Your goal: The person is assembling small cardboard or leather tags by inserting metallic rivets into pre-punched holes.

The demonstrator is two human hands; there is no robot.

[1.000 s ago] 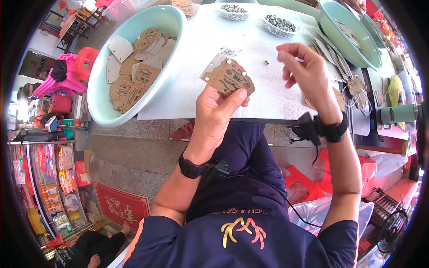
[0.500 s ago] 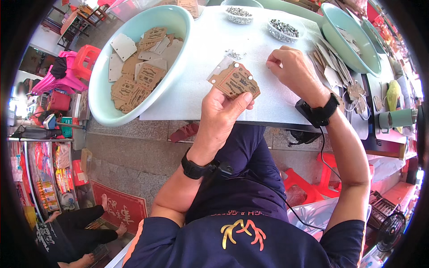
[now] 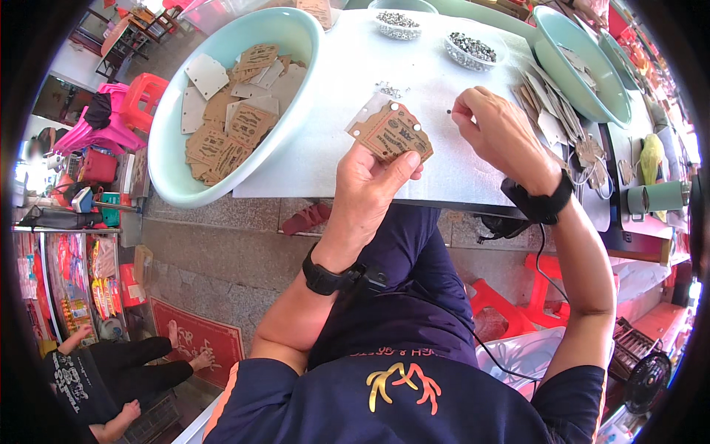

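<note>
My left hand (image 3: 373,177) grips a brown printed cardboard tag (image 3: 396,133) between thumb and fingers above the white table covering. Small round pale studs sit along the tag's edges, and a pale sheet or second tag shows behind it. My right hand (image 3: 499,129) is to the right of the tag, fingers bent and pinched together. Whether they hold a small piece is hidden. By those fingertips is a tiny dark piece (image 3: 449,112). Beyond the tag a few small shiny pieces (image 3: 392,90) lie loose on the white covering (image 3: 340,81).
A pale green basin (image 3: 159,159) with many tags stands at the left. Two clear tubs, one of silver pieces (image 3: 399,28) and one of darker pieces (image 3: 473,50), stand at the back. Stacked tags (image 3: 543,96) and another green basin (image 3: 543,52) are at the right. A person sits lower left.
My right hand has shifted slightly right and nearer, its fingers still bent. The tag in my left hand has tilted a little. A tiny dark piece now shows by my right fingertips.
</note>
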